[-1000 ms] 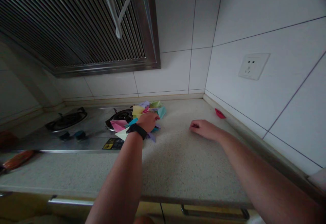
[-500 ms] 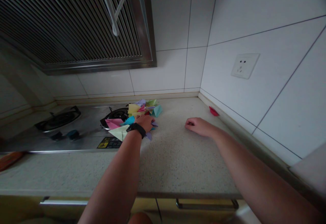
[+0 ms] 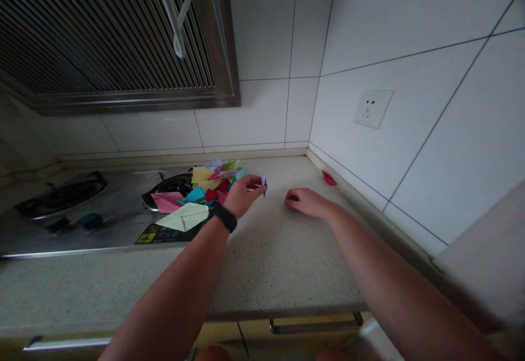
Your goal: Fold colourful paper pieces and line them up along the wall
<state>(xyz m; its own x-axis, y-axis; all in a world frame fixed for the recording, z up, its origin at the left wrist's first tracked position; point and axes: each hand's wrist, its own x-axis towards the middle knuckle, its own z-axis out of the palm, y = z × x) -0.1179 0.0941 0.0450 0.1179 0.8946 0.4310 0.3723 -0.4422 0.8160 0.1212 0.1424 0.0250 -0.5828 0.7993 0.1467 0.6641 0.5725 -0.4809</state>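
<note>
My left hand (image 3: 241, 197), with a black band on its wrist, is raised just right of a heap of folded coloured papers (image 3: 197, 197) and pinches a small lilac folded paper (image 3: 263, 182) between its fingertips. The heap lies on the speckled counter (image 3: 270, 251) and spills over the stove's right burner. My right hand (image 3: 305, 202) rests on the counter as a loose fist with nothing visible in it, a short way right of the lilac paper. A small red folded paper (image 3: 328, 178) sits apart by the right wall.
A steel gas stove (image 3: 69, 213) with two burners and knobs fills the counter's left part, under a ribbed extractor hood (image 3: 106, 38). Tiled walls meet in a corner behind, with a socket (image 3: 373, 108) on the right wall. Drawer handles (image 3: 315, 324) run below the counter edge.
My left hand has lifted off the paper heap and moved right, now holding a lilac piece. The view has shifted right; my right hand stays on the counter.
</note>
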